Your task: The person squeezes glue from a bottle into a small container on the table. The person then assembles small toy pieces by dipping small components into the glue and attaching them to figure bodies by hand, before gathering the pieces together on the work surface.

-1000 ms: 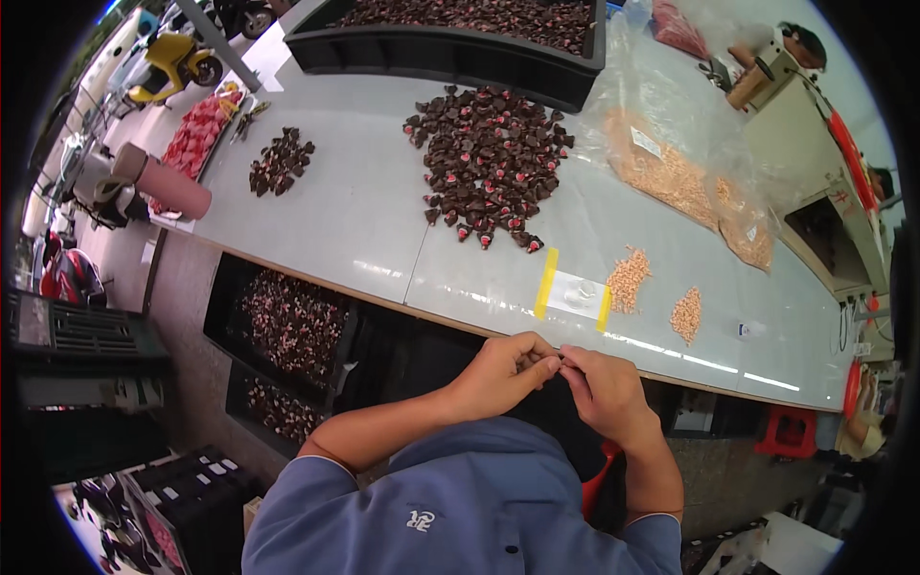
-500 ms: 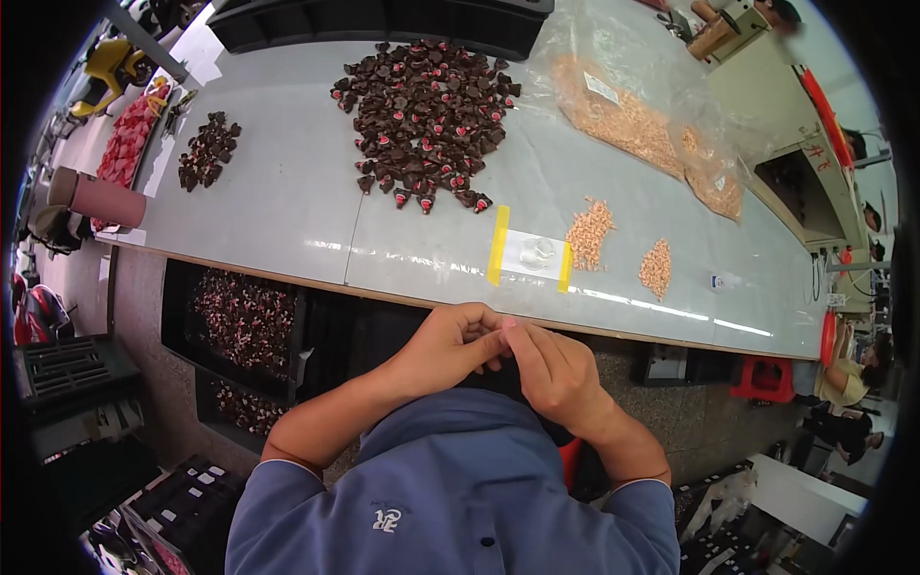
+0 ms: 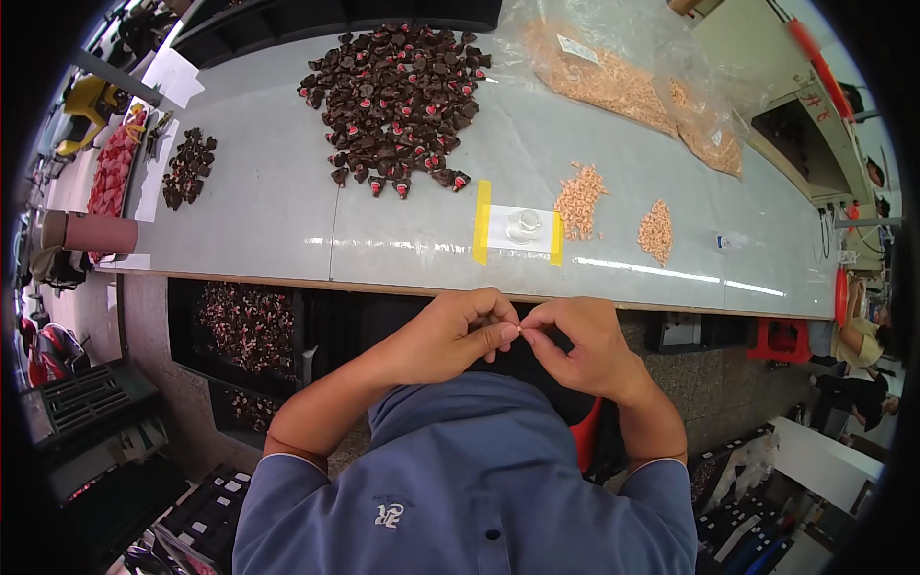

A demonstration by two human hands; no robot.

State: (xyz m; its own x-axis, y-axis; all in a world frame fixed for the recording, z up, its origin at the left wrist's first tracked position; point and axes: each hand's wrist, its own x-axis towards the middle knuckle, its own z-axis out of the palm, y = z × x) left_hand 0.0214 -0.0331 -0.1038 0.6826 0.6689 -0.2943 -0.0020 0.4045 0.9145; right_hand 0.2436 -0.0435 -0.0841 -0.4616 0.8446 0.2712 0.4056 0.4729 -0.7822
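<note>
Just in front of the table's near edge, my left hand and my right hand meet at their fingertips. Each hand is closed in a pinch, thumb against forefinger. A tiny pale speck shows where the tips touch, too small to name. Beyond them, a white card with a small clear round dish on it is held down by yellow tape. Right of the card lie a heap of small tan pieces and a smaller tan heap.
A big pile of dark brown pieces with pink-red marks covers the table's middle, a smaller dark pile the left. Clear bags of tan pieces lie far right. A pink cup stands at left; black bins sit below the table.
My right hand's fingers have arched into a rounder pinch, with its thumb now in sight. The fingertips of both hands show more openly. The view has shifted slightly.
</note>
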